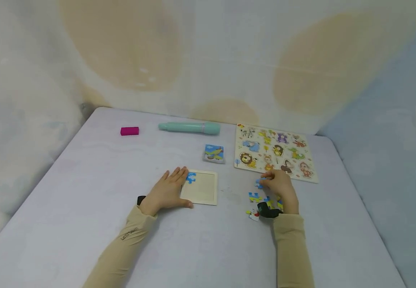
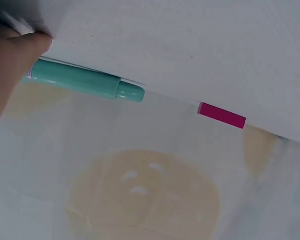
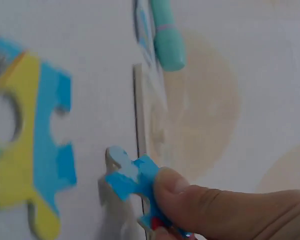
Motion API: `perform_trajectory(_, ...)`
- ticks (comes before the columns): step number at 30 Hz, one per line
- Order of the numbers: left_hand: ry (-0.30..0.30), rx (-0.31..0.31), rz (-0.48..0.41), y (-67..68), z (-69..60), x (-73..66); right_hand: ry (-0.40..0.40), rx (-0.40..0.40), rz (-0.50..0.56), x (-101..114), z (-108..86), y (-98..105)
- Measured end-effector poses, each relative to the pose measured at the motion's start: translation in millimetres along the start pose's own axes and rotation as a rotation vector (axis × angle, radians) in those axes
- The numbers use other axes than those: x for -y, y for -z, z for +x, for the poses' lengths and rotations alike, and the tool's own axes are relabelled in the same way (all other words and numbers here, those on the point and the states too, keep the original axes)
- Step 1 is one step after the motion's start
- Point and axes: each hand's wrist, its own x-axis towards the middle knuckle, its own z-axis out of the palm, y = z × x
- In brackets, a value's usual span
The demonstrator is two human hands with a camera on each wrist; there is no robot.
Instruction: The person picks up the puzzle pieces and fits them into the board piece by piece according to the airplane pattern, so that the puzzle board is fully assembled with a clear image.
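Observation:
My left hand (image 1: 168,191) lies with spread, straight fingers along the left edge of a square wooden puzzle tray (image 1: 208,203). One blue puzzle piece (image 1: 191,177) sits in the tray's upper left corner. Over on the right, my right hand (image 1: 281,187) pinches a blue puzzle piece (image 3: 135,177) between thumb and fingers, tilted just off the table. Beside and below that hand lie several loose pieces, among them a blue-and-yellow piece (image 1: 255,197) and a white piece with red (image 1: 253,215). The right wrist and its black strap partly hide some of them.
Behind the right hand lies an animal puzzle board (image 1: 272,150). A small picture block (image 1: 213,153) with a plane on it stands above the tray. Farther back are a mint-green pen-shaped tube (image 1: 190,127) and a magenta block (image 1: 130,131). Curtained walls border the table.

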Motion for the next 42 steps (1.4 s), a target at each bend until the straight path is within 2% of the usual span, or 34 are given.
perform_trajectory(5, 0.004, 0.002, 0.005, -3.3, 3.7, -1.2, 0.068, 0.02, 0.141, 13, 7.6, -8)
perform_trajectory(11, -0.006, 0.006, -0.004, -6.6, 9.4, -5.0, 0.105, 0.109, 0.282, 47, 15.2, -41)
perform_trajectory(17, -0.013, 0.002, 0.002, -10.9, 15.4, -9.0, 0.107, 0.168, 0.342, 85, 18.3, -72)
perform_trajectory(21, -0.018, -0.001, 0.011, -12.2, 15.9, -10.8, 0.117, 0.174, 0.33, 96, 20.4, -89)
perform_trajectory(26, -0.021, -0.007, 0.013, -10.6, 14.4, -11.0, 0.155, 0.129, 0.285, 102, 19.2, -103)
perform_trajectory(34, -0.023, 0.002, -0.002, -9.5, 14.1, -10.2, 0.217, -0.032, 0.167, 107, 13.2, -111)
perform_trajectory(39, -0.021, 0.002, -0.005, -11.4, 15.6, -8.6, 0.245, -0.069, 0.139, 109, 10.9, -115)
perform_trajectory(42, -0.02, 0.002, -0.009, -13.3, 16.2, -8.3, 0.258, -0.066, 0.141, 108, 10.6, -117)
